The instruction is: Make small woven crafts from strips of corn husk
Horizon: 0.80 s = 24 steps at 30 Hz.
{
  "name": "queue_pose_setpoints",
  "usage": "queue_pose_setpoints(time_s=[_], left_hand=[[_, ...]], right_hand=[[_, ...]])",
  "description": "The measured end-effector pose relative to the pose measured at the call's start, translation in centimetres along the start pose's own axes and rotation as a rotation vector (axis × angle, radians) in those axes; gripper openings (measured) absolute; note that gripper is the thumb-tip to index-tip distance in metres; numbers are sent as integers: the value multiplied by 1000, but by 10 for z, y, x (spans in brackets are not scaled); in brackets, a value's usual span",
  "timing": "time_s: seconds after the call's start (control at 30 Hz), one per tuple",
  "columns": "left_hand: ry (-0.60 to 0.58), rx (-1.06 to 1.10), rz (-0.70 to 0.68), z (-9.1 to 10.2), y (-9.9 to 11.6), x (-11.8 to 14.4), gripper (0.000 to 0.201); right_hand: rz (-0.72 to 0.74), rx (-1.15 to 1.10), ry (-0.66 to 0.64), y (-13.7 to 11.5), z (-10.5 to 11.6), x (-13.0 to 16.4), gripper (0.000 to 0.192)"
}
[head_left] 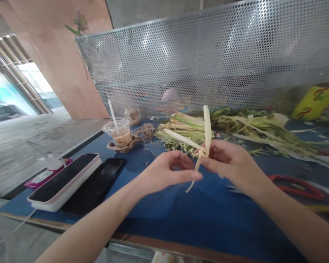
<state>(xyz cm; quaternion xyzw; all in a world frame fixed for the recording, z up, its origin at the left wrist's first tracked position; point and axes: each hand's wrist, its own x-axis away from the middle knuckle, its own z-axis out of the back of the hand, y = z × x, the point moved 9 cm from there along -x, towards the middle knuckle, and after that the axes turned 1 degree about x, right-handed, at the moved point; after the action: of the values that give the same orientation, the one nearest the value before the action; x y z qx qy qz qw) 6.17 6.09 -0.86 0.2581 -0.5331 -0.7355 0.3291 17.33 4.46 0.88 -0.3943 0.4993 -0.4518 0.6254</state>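
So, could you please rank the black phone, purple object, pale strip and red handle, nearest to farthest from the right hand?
1. Pale strip, in the right hand.
2. Red handle, to its right.
3. Black phone, to its left.
4. Purple object, far left.

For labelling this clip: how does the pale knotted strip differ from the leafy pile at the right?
The pale knotted strip is cream, while the leafy pile is mostly green and yellowish. The strip has a knot; the pile's leaves lie loose and overlapping. The strip is in the right hand; the pile lies on the blue table. Both have long, narrow parts.
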Motion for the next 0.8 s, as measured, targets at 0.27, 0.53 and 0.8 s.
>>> queue_pose_setpoints(time_s=[0.27,0.53,0.8], left_hand=[[-21,-60,-26,-19,-1,2,24],[126,-496,-184,-2,23,13,29],[543,-814,-590,17,69,36,38]], right_hand=[[7,-232,139,12,7,-2,14],[17,-143,51,6,3,-3,19],[56,89,-89,-3,-19,6,42]])
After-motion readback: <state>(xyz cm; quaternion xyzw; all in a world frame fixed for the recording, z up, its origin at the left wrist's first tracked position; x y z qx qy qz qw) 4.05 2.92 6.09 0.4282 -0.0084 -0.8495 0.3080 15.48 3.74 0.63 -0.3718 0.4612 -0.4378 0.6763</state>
